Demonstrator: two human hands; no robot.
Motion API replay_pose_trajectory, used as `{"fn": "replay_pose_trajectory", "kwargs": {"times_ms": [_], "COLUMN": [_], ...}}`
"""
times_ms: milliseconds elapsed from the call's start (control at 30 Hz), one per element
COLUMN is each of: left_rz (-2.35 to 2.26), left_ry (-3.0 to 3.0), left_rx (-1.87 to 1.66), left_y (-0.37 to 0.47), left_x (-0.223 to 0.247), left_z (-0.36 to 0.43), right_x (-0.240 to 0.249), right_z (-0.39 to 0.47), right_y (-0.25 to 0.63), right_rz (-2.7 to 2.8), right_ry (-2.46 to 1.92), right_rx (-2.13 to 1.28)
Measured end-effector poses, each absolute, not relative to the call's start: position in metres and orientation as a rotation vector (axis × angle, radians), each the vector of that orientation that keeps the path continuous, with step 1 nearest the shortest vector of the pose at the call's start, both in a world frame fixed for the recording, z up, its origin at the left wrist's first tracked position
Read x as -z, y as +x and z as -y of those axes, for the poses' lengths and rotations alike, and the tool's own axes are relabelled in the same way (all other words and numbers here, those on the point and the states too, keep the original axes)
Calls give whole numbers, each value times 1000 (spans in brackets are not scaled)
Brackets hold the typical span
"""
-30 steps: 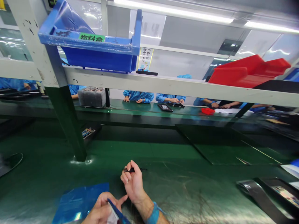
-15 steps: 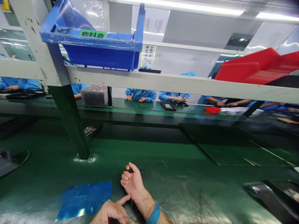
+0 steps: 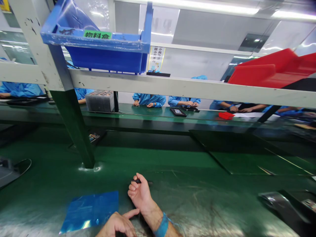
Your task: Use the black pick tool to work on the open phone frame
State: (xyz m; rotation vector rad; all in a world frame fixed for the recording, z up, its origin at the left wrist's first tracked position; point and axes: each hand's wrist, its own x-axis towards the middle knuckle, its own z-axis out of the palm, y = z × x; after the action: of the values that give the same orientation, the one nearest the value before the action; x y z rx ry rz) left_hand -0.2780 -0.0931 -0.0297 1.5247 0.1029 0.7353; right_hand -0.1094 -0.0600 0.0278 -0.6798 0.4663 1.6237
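Green, glossy matting covers the workbench (image 3: 197, 204) on which both bare hands rest near the lower edge of the view. The right hand (image 3: 139, 194), with a blue cuff at the wrist, is curled into a loose fist around a thin black tweezer-like tool (image 3: 137, 181), of which only the dark end shows above the knuckles; the tool's tip is hidden, so whether it grips anything cannot be told. The left hand (image 3: 118, 224) lies low at the frame edge with its forefinger stretched toward the right wrist; what lies under its palm is cut off, and whether it holds anything cannot be told. Just to the left of both hands lies a flat translucent blue plastic film sheet (image 3: 90, 210), flat on the mat and apart from the fingers. Judged from this arrangement, the step in hand is a pause between handling small parts, with the tool held ready. A next move would call for a fine pinch with the tool and a steadying left hand. Above stand a blue plastic bin with a green label (image 3: 98, 49) and a red plastic bin (image 3: 266, 70) on the grey shelf rail (image 3: 187, 89); co-workers in blue sleeves (image 3: 149, 99) sit across the far conveyor.
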Motion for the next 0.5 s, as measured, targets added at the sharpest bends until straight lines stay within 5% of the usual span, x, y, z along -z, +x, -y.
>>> {"fn": "replay_pose_trajectory", "kwargs": {"times_ms": [500], "left_rz": [-252], "left_ry": [1443], "left_rx": [-669], "left_y": [-290], "left_x": [18], "left_z": [100], "right_x": [-35], "right_z": [62], "right_y": [-110], "right_rz": [-486], "right_ry": [-699], "right_rx": [-1572]}}
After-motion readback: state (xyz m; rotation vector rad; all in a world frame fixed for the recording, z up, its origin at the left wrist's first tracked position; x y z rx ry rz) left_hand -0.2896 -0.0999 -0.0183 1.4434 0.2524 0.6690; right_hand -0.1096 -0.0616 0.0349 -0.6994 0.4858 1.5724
